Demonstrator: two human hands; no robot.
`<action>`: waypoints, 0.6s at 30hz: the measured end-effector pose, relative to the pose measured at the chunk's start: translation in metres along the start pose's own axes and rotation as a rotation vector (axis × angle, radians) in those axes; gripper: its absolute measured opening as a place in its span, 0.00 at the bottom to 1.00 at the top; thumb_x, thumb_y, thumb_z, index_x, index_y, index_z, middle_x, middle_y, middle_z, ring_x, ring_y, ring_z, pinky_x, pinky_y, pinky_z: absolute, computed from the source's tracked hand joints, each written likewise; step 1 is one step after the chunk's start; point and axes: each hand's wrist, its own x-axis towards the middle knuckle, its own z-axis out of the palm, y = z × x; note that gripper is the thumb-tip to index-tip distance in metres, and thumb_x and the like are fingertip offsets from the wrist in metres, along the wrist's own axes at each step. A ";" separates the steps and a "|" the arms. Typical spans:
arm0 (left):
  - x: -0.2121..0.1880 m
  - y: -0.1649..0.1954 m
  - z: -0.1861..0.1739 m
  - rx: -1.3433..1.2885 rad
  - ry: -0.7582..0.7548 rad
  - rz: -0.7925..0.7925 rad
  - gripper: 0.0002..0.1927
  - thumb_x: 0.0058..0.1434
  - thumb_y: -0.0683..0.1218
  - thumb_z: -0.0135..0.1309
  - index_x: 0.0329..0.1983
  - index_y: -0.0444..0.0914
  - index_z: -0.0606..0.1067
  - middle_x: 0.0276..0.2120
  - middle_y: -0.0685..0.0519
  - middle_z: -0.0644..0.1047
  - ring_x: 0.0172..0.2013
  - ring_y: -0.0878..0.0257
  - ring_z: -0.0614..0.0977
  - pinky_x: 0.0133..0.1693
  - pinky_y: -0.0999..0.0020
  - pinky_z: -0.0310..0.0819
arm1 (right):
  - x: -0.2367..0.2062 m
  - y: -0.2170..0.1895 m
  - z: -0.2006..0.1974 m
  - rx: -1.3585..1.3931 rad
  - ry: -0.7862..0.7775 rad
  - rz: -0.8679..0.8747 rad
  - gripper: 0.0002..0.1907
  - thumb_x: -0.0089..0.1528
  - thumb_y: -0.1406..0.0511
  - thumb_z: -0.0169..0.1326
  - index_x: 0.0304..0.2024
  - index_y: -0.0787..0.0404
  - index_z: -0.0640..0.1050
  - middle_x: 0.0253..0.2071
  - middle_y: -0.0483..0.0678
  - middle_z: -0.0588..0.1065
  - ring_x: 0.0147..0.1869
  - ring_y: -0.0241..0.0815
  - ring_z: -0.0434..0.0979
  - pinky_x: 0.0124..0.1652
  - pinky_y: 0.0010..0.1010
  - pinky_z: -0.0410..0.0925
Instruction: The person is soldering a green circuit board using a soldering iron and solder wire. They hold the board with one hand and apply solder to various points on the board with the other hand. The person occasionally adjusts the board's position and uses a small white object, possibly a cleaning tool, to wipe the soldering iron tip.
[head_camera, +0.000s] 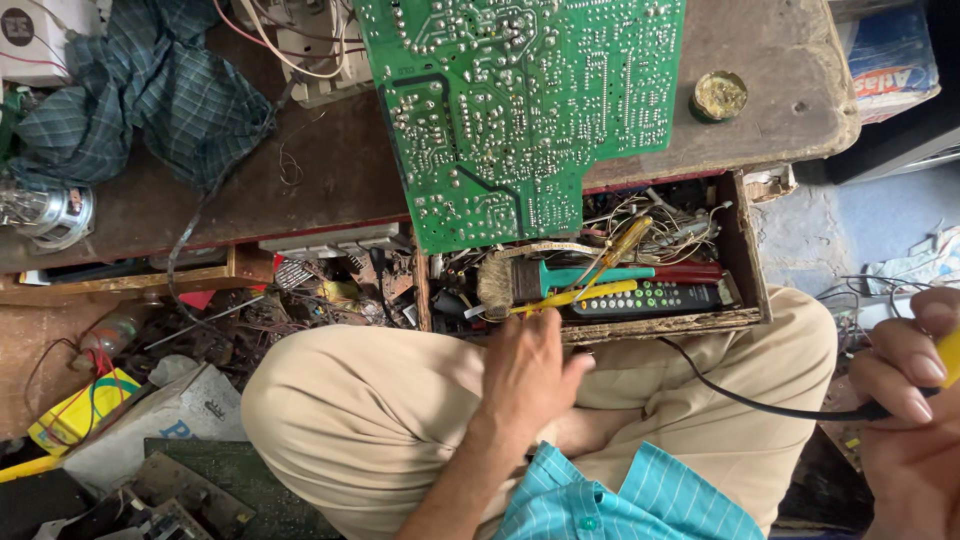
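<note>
My left hand (528, 372) reaches forward over my lap to the near edge of the open wooden drawer (745, 250), back of the hand up, fingers curled down together at the drawer's front lip. They touch the near end of a yellow-handled tool (578, 296), though I cannot tell whether they actually grip it. That tool lies almost flat among the drawer's clutter, its long axis running left to right and rising slightly toward the far right. Just beyond it lie a paintbrush (497, 283), a teal-handled tool (590, 274) and a dark remote control (652, 298), all lying the same left-right way.

My forearm comes up from the near edge, angled toward the far right, over my tan trousers (360, 410).

My right hand (905, 400) sits at the right edge, fingers closed around a yellow-bodied tool (948, 358) with a black cable (760, 404) trailing left toward the drawer.

The green circuit board (520, 110) lies on the bench (330, 180), overhanging the drawer's far left corner.
</note>
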 end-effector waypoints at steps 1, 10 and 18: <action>0.007 -0.007 -0.002 0.046 -0.009 -0.036 0.23 0.63 0.53 0.56 0.51 0.30 0.71 0.49 0.36 0.77 0.52 0.42 0.76 0.55 0.45 0.67 | 0.000 0.001 0.001 0.018 0.009 0.004 0.11 0.80 0.67 0.42 0.52 0.74 0.63 0.48 0.57 0.65 0.45 0.46 0.63 0.45 0.30 0.63; 0.075 -0.041 -0.002 0.084 0.223 0.184 0.32 0.52 0.33 0.43 0.64 0.23 0.66 0.57 0.29 0.73 0.59 0.37 0.72 0.65 0.51 0.58 | -0.007 0.003 -0.003 -0.151 0.075 -0.016 0.11 0.79 0.66 0.43 0.55 0.71 0.65 0.50 0.53 0.66 0.45 0.40 0.63 0.47 0.24 0.63; -0.033 -0.062 -0.090 -0.084 -0.048 -0.261 0.22 0.65 0.39 0.43 0.63 0.36 0.69 0.54 0.39 0.78 0.51 0.46 0.83 0.53 0.55 0.75 | 0.006 -0.020 -0.042 0.075 -0.045 0.156 0.12 0.81 0.65 0.42 0.51 0.72 0.65 0.45 0.55 0.66 0.44 0.42 0.64 0.46 0.27 0.64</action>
